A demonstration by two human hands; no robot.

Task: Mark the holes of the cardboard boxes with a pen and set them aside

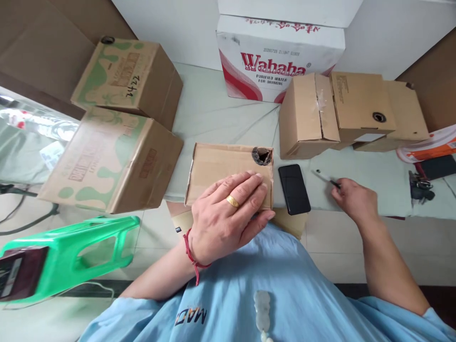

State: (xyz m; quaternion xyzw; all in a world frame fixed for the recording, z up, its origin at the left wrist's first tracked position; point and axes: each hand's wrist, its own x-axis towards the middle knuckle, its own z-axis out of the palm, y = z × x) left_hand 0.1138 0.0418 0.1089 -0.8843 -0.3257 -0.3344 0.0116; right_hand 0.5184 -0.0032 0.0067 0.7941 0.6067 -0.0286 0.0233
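A small flat cardboard box [223, 164] lies at the table's front edge, with a dark-rimmed hole near its back right corner. My left hand [228, 209] rests flat on its top, fingers stretched to the right, a gold ring on one finger. To the right of the box lies a black phone [294, 189]. Further right, my right hand [352, 197] is closed around a thin pen-like tool [326, 177] whose tip points to the back left, above the table.
Two printed boxes [121, 76] stand at the left, above a green stool [85, 256]. A Wahaha carton [267, 61] is at the back. Brown boxes [309, 118] stand back right, with keys [422, 186] and a dark pouch [440, 167] at the far right.
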